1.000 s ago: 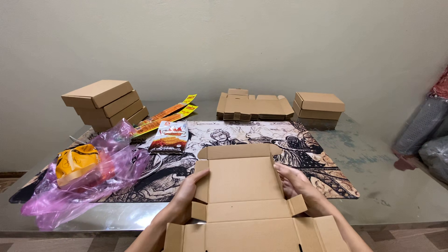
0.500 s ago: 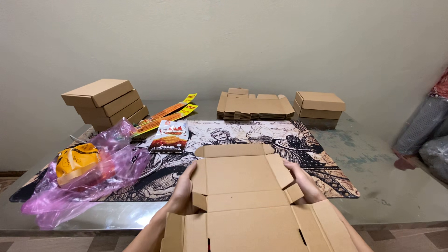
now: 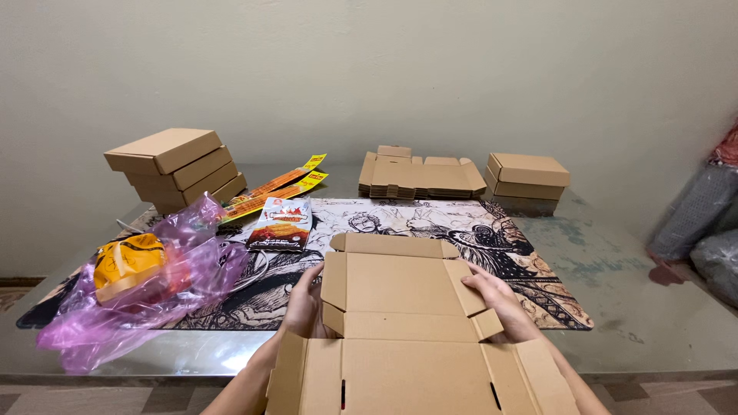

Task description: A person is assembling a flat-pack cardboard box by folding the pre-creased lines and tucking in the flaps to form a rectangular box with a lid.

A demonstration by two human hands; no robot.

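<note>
Holding one flat cardboard box point(image 3: 403, 307), left hand point(image 3: 304, 303) and right hand point(image 3: 500, 303) each keep a closed grip on its side flaps.

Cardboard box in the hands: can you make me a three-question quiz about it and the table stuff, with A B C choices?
1. Where is the purple plastic bag?
A. left of the cardboard box
B. right of it
C. on top of it
2. How many closed boxes are in the left stack?
A. one
B. three
C. six
3. The held box is:
A. taped shut
B. crushed
C. open, half folded

A: bag lies beside the left hand. B: three stacked. C: flaps stand open between left and right hand.
</note>
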